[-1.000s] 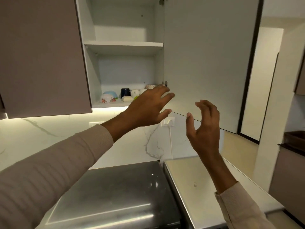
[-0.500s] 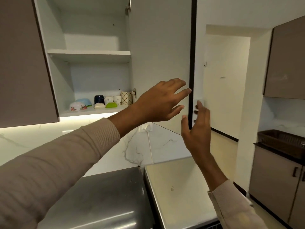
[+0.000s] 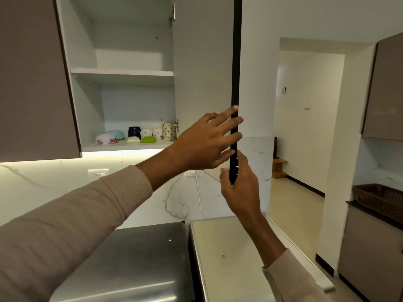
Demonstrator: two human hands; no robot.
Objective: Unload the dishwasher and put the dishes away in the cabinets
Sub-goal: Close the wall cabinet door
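Note:
The wall cabinet stands open, its white door (image 3: 202,73) swung out to the right with the dark edge (image 3: 236,62) facing me. My left hand (image 3: 202,142) lies with straight fingers against the door's inner face, fingertips over that edge. Just below, my right hand (image 3: 244,188) pinches the bottom of the edge, thumb on the near side and fingers behind it. On the lower shelf (image 3: 122,147) sit a floral bowl (image 3: 106,139), a blue bowl (image 3: 116,134), a dark mug (image 3: 134,132), white cups (image 3: 146,132), a patterned cup (image 3: 169,131) and a green dish (image 3: 148,139).
A closed brown cabinet door (image 3: 32,83) hangs to the left. Below me are a steel appliance top (image 3: 130,258) and a cream surface (image 3: 229,247). A wicker basket (image 3: 379,197) sits on the right-hand counter, past a doorway (image 3: 305,127).
Both hands moved right from in front of the cabinet to the door's outer edge. My right hand went from hanging free to pinching that edge; the view swung right.

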